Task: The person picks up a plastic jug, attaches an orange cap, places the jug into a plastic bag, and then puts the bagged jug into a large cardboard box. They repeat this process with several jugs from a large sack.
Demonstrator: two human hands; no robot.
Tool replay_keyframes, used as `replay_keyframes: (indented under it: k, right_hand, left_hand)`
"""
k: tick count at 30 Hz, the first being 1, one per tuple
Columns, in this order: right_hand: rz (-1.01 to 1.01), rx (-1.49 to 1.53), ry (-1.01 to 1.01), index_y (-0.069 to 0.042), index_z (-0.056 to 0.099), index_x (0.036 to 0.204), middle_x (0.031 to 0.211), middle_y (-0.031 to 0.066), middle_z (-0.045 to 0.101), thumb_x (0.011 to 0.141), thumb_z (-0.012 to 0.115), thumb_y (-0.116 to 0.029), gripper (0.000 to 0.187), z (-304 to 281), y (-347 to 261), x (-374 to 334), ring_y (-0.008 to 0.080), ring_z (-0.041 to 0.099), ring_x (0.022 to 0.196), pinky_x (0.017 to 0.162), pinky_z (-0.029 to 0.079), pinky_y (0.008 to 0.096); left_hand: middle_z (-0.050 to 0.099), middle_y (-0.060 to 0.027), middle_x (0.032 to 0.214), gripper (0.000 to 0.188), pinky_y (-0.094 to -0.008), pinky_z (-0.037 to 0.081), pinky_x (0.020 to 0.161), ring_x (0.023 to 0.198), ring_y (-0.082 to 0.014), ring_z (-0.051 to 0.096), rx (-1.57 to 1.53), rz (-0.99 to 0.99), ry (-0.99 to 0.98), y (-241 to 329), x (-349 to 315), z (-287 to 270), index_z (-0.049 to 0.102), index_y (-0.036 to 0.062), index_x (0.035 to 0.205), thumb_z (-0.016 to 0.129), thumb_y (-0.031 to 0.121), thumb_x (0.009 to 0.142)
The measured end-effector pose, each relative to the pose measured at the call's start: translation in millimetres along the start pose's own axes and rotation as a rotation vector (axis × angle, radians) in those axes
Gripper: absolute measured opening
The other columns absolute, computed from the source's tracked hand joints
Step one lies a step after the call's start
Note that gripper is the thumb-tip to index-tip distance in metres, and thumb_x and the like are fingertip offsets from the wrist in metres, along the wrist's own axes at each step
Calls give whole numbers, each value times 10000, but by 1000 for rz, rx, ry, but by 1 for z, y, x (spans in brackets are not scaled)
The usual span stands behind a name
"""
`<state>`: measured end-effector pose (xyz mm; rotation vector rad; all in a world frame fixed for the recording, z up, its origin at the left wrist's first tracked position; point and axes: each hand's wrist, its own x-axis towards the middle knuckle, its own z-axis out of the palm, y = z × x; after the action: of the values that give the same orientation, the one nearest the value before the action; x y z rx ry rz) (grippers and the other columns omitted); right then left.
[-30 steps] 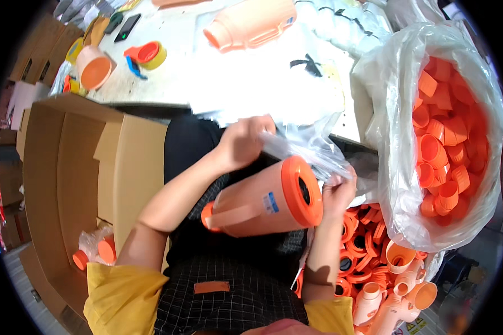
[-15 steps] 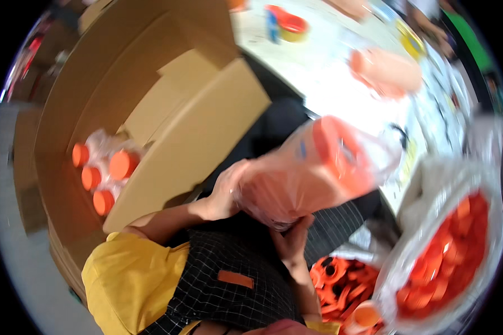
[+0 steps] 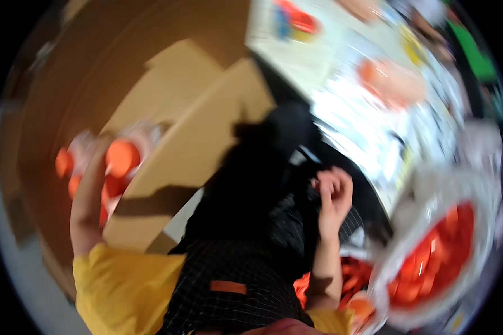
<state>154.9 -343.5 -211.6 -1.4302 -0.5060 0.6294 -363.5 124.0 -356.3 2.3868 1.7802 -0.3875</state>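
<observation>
My left arm reaches into the large cardboard box on the left. The left hand is down among several plastic-wrapped bottles there, and blur and the bottles hide its fingers. Nearest to it is a bottle with an orange cap; another orange cap shows on its other side. In front of the black checked apron, my right hand is raised, its fingers loosely bent and nothing seen in them.
To the right, a clear plastic sack holds many orange parts. More orange parts lie beside my right forearm. On the white table lies a peach-coloured bottle. A person's arm shows at the far right.
The large bagged peach-and-orange item has left both hands and no longer shows in front of me. My left hand has moved left into the box; the right has lifted slightly and moved right.
</observation>
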Motion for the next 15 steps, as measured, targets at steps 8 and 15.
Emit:
replay_keyframes:
  k: [8, 15]
  right_hand:
    - [250, 48, 721, 60, 484, 1307, 1138, 187, 622, 1019, 615, -171, 392, -93, -15, 252, 253, 642, 824, 709, 571, 365]
    - [-263, 292, 670, 30, 623, 1101, 975, 117, 686, 977, 636, -182, 246, -85, -3, 270, 162, 634, 742, 623, 506, 299]
  left_hand:
    - [611, -189, 1244, 400, -392, 493, 1006, 1162, -344, 607, 100, -78, 45, 8, 30, -3, 565, -15, 1324, 641, 122, 955]
    - [616, -171, 1261, 354, -388, 469, 1043, 1194, -322, 599, -575, 324, 524, 149, -51, -123, 575, -10, 1332, 614, 109, 1001]
